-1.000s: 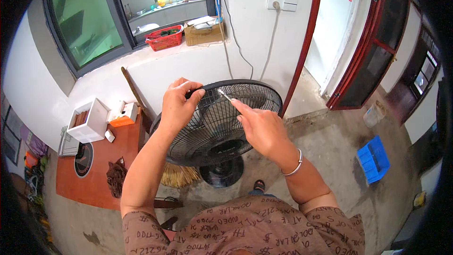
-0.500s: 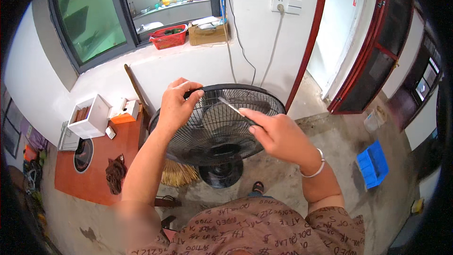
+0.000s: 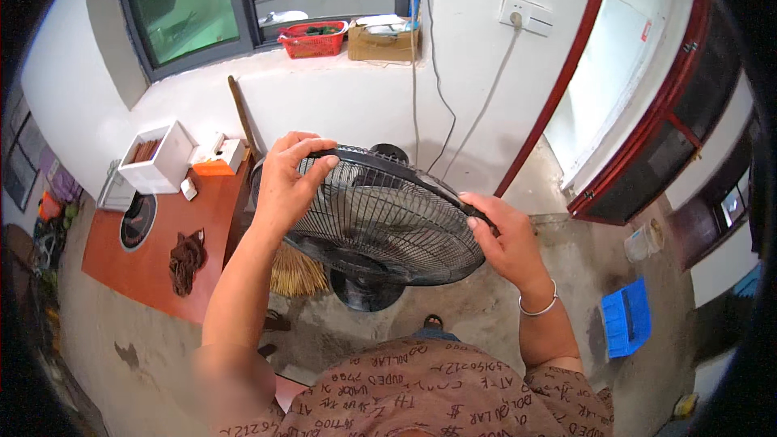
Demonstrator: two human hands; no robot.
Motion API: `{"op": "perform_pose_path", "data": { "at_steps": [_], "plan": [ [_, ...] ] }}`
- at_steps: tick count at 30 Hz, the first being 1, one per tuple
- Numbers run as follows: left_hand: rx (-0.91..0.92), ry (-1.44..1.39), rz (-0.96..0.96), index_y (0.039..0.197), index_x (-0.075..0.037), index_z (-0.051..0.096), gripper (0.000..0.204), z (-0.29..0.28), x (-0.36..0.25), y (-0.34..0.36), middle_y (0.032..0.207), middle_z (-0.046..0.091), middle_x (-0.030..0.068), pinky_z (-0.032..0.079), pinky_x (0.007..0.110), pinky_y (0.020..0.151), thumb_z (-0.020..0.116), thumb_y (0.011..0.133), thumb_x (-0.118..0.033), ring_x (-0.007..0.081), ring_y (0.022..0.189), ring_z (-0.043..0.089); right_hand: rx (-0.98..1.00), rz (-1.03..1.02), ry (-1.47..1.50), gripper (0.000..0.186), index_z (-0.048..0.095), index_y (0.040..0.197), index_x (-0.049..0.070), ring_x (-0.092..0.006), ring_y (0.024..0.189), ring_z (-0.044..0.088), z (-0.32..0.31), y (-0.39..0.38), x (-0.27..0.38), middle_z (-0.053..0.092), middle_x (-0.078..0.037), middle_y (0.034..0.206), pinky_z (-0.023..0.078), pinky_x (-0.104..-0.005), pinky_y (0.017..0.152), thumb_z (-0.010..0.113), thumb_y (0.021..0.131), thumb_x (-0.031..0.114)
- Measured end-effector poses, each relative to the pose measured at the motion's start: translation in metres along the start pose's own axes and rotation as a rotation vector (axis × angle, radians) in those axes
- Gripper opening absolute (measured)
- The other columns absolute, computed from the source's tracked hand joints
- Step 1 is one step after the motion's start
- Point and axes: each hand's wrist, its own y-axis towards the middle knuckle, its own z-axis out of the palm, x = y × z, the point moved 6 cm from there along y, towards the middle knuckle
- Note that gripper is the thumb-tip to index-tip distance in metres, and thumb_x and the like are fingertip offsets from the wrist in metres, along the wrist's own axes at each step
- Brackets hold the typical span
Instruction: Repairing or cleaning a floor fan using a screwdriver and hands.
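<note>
Concrete floor (image 3: 494, 320); left hand (image 3: 287, 174) grips fan (image 3: 380, 222) by rim; right hand (image 3: 511, 244) at fan's edge, cannot tell grip.

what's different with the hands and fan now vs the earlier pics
The right hand has moved right and down from over the fan to grip its right edge; whether it still holds the slim metal tool is unclear. The fan's head has turned, its right side lower in view. The left hand still holds the upper-left edge.
</note>
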Motion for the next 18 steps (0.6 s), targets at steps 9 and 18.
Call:
{"op": "perform_pose_path", "data": {
  "at_steps": [9, 18],
  "plan": [
    [-0.186, 0.014, -0.12, 0.105, -0.005, 0.07, 0.025, 0.003, -0.02, -0.02, 0.113, 0.063, 0.0124, 0.045, 0.037, 0.094, 0.07, 0.082, -0.015, 0.0276, 0.11, 0.058, 0.29, -0.112, -0.108, 0.031, 0.065, 0.116, 0.01, -0.0292, 0.061, 0.057, -0.023, 0.018, -0.013, 0.057, -0.012, 0.077, 0.046, -0.0365, 0.055, 0.062, 0.085, 0.008],
    [-0.631, 0.428, -0.184, 0.111, -0.006, 0.066, 0.022, 0.037, -0.069, -0.063, 0.117, 0.057, 0.0124, 0.04, 0.039, 0.095, 0.059, 0.09, -0.008, 0.0279, 0.11, 0.05, 0.329, -0.062, 0.185, 0.031, 0.064, 0.114, 0.009, -0.0257, 0.061, 0.058, -0.054, 0.015, -0.086, 0.061, -0.01, 0.082, 0.047, -0.0343, 0.056, 0.065, 0.082, 0.007]
  ]
}}
